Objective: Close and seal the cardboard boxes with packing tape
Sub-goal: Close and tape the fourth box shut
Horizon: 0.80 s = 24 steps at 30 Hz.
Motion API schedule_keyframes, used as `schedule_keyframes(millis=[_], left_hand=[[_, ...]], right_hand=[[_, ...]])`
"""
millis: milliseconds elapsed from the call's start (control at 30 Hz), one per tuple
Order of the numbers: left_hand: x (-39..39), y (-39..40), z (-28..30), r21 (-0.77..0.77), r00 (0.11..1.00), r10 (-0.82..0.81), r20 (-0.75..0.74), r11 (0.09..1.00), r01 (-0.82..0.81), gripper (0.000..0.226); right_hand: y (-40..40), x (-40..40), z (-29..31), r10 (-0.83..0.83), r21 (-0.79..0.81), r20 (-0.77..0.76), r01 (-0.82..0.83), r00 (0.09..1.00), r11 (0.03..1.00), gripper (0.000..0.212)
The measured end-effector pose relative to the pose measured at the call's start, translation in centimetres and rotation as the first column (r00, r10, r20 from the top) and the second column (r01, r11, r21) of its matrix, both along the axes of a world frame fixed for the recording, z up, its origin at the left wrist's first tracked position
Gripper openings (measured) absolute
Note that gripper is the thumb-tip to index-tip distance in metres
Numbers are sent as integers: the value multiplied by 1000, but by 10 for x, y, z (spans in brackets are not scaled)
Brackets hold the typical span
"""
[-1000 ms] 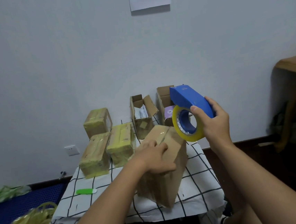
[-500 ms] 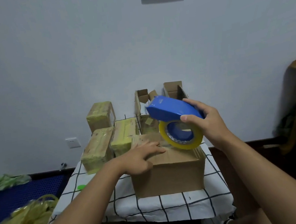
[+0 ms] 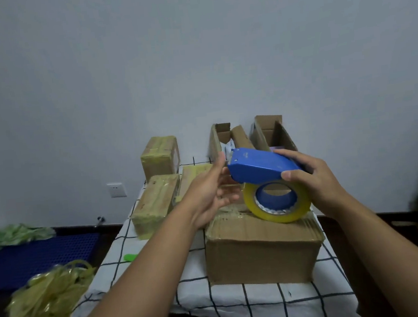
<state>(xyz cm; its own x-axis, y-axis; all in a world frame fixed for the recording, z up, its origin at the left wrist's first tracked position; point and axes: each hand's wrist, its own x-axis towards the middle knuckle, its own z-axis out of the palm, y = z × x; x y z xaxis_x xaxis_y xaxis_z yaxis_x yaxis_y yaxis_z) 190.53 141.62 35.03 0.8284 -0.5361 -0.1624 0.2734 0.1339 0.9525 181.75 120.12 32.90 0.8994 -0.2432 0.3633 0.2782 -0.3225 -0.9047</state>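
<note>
Lifting our left hand point(image 3: 210, 196) off the cardboard box point(image 3: 262, 245), fingers now loose and apart, we reach for the tape dispenser point(image 3: 262, 166) gripped by our right hand point(image 3: 314, 181) just above it; next pull tape free.

Both forearms are bare from the bottom edge of the view up to the wrists, with no sleeve, watch, ring or glove showing; the left hand point(image 3: 210, 196) and right hand point(image 3: 314, 181) are bare too, with short, plain, unpainted fingernails
</note>
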Motion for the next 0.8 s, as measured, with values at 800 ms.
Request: schedule_keyframes(millis=[800], left_hand=[[14, 11, -14, -73, 977, 70, -200, 994, -86, 7]], right_hand=[[4, 4, 3, 44, -54, -24, -45, 999, 998, 56]])
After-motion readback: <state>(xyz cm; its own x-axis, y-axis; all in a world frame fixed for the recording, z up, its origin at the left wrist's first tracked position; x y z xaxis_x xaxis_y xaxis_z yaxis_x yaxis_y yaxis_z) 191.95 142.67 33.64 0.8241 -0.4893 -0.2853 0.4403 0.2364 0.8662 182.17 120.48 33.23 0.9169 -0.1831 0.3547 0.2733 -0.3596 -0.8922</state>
